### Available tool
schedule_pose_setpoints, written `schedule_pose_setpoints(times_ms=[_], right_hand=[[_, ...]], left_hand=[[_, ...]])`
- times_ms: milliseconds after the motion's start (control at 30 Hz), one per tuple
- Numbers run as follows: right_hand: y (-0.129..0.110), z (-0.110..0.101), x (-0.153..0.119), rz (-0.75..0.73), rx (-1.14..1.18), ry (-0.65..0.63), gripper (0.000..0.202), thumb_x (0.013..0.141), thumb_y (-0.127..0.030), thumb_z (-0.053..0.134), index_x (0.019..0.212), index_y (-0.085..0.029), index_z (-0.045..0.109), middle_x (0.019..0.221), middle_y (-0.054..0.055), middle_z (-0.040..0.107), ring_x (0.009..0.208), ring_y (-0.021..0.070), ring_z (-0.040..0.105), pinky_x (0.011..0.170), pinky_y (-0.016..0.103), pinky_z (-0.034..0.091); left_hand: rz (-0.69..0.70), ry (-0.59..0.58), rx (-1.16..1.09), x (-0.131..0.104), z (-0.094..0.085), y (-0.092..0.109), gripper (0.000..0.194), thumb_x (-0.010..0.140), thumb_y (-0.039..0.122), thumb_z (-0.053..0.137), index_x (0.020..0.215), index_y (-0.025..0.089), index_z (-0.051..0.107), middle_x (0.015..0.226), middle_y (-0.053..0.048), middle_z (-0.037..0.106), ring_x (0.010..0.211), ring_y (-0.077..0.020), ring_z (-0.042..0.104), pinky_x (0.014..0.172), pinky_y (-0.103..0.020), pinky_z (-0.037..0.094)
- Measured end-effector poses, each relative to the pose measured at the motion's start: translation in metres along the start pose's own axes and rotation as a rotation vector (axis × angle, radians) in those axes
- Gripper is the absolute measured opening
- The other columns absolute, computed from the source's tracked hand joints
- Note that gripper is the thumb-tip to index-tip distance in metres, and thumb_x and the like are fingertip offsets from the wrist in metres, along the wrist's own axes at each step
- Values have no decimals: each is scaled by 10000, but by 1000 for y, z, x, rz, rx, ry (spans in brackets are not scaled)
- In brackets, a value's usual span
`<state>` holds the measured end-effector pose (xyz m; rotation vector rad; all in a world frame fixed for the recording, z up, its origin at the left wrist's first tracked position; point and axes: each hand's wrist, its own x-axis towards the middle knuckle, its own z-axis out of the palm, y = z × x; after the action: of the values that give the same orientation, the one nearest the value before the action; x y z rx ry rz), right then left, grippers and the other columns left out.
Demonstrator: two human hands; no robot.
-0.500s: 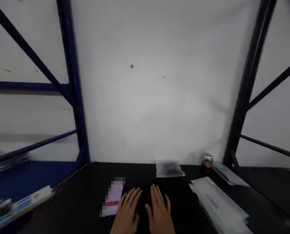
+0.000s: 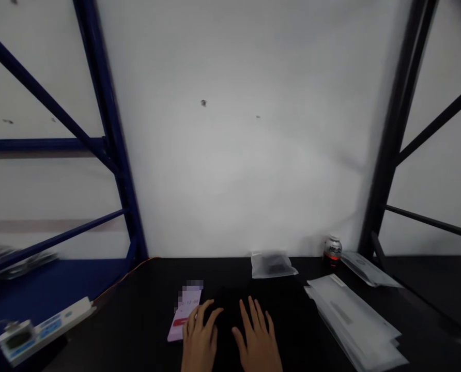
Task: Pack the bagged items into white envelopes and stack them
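My left hand and my right hand lie flat side by side on the black table, fingers spread, pressing on something dark that I cannot make out against the tabletop. Neither hand grips anything. A pink and white card with a red stripe lies just left of my left hand, its edge under the fingertips. A small clear plastic bag with dark contents sits at the back of the table beyond my right hand.
A stack of clear flat bags lies at the right. A small can stands by the wall, another bag beside it. Blue rack posts rise at left, black posts at right. A white device sits lower left.
The view has shifted slightly; both hands stay flat on the table, with the left hand's fingers a little closer to the card.
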<state>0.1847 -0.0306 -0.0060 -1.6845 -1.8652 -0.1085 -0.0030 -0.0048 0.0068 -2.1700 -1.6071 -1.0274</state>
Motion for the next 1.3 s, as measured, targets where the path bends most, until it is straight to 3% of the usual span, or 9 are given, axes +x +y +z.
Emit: schedule_pose_setpoints(times_ms=[200,367,533,900,1000,1133,1233,1300], right_hand=[[0,2,1,-20,-20,11,559,1018,-581,382,1520,-333,386,1589,15,347,1447,277,411,1130,535,444],[2,6,1,-23,-33,24,553,1016,-579,388,1515,-342,399,1586,11,362,1445,276,416,1127,536,452],[5,7,2,-56,-71,-4,587,1017,-594,358,1528,-307,386,1587,45,352,1437,301,424,1107,548,470],[2,-2,-1,-12,-11,-57,563,1038,-568,309,1556,-350,282,1631,-21,243,1501,254,307,1185,518,377],[7,8,-1,-35,-13,-44,571,1028,-572,340,1548,-339,320,1614,0,291,1478,278,358,1158,534,414],[16,24,-1,-84,-44,13,583,1026,-507,383,1570,-332,265,1619,9,289,1474,290,368,1139,548,432],[21,32,0,-101,-69,-17,601,1006,-437,426,1572,-308,270,1620,30,266,1466,313,376,1119,576,443],[23,37,0,-97,-76,-35,631,982,-392,455,1575,-280,274,1625,43,240,1470,318,368,1120,574,442]], left_hand=[[-42,27,7,0,-6,1,394,949,149,475,1131,357,755,1283,-64,652,1128,-282,647,910,-457,558],[-61,-21,22,-2,-8,2,392,1016,215,407,1222,334,718,990,-50,719,867,-225,714,761,-366,583],[-51,-75,13,-3,-6,2,427,1005,177,399,1294,342,667,1192,8,777,1123,-248,725,939,-424,581],[-48,-96,-159,-1,-6,9,414,1012,305,433,1384,364,605,1335,-2,709,1265,-244,655,1051,-457,559],[-140,-150,-315,0,-9,22,446,1023,387,442,1462,368,515,1503,-10,582,1416,-249,521,1112,-470,511],[-294,-174,-524,11,-6,56,547,1021,436,456,1550,328,369,1613,-55,441,1497,-269,398,1179,-506,421],[-489,-25,-681,24,8,78,748,997,435,501,1615,275,111,1667,-126,317,1511,-268,371,1182,-468,416],[-659,44,-734,30,22,83,864,974,434,530,1611,217,-12,1651,-199,313,1470,-277,442,1130,-434,477]])
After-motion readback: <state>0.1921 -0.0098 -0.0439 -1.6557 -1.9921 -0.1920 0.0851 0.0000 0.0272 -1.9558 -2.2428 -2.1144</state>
